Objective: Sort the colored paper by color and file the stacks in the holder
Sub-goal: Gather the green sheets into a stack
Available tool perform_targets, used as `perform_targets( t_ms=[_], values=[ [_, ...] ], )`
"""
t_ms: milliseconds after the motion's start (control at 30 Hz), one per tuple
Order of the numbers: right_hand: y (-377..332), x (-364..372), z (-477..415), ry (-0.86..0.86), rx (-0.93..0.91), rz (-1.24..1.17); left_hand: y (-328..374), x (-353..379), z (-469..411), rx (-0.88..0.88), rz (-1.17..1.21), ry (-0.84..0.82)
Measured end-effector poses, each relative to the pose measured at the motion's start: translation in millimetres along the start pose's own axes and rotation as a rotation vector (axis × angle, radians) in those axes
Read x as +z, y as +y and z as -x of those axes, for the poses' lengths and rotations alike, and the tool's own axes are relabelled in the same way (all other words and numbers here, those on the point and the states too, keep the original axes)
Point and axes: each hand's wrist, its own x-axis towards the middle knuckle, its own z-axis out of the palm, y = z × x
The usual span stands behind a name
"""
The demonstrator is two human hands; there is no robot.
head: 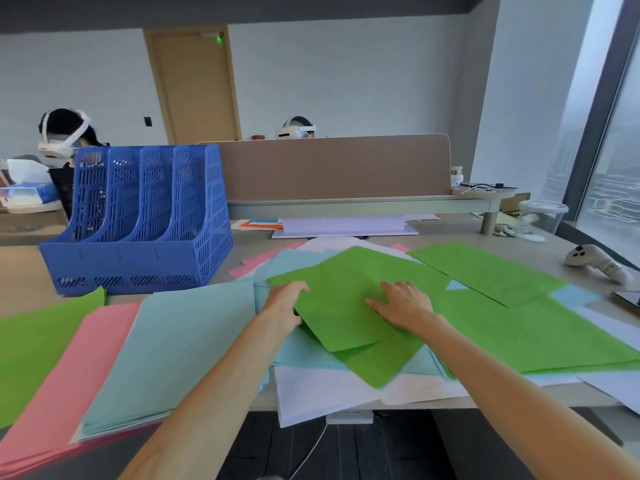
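1. My left hand grips the left edge of the top green sheet. The fingers are curled over the edge. I cannot see the thumb clearly.
2. My right hand lies flat on the same sheet with the fingers straight and slightly spread, holding nothing.
3. That sheet sits askew on the mixed pile in the middle of the desk. Pale blue, white and pink sheets show under it, and the white ones overhang the near edge.
4. More green paper spreads to the right under my right forearm. Another green sheet lies farther back on the right.
5. Three stacks lie near left, overlapping: a green stack outermost, then a pink stack, then a pale blue stack just beside my left forearm.
6. The blue holder stands upright at back left, well apart from both hands. It has four slots, and no paper shows in them.
7. A white controller lies at far right, and a clear plastic tub stands behind it.
8. Behind the desk divider sit two people wearing headsets.
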Motion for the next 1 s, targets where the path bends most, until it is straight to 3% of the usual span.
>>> perform_targets(
  t_ms=[100,167,267,333,433,567,633,733,833,900,1000],
  values=[
    [10,-11,-3,0.026,-0.02,-0.268,-13,5,-19,0.028,-0.075,0.017],
    [19,-14,-4,0.04,0.067,-0.174,-9,10,0,0.069,-0.231,0.072],
    [29,-9,0,-0.142,0.248,-0.003,-10,8,-1,0.127,-0.444,0.221],
    [31,-1,3,-0.193,0.229,-0.017,-11,9,-4,0.166,-0.44,0.274],
    [27,1,2,-0.14,0.136,-0.12,-11,12,-6,0.199,-0.35,0.316],
    [26,-12,-1,-0.129,0.003,-0.445,-9,10,-9,0.288,-0.209,0.344],
    [34,-17,-4,-0.039,-0.002,-0.586,-6,11,-10,0.22,-0.154,0.331],
    [53,-17,-16,0.129,0.157,-0.341,-8,16,-12,0.088,-0.194,0.249],
    [70,-9,-26,-0.058,0.301,-0.032,-14,27,-15,0.146,-0.343,0.16],
    [79,0,-31,-0.109,0.316,0.019,-16,34,-22,0.198,-0.418,0.112],
    [91,3,-36,0.016,0.246,0.07,-15,43,-35,0.277,-0.451,0.065]
  ],
)
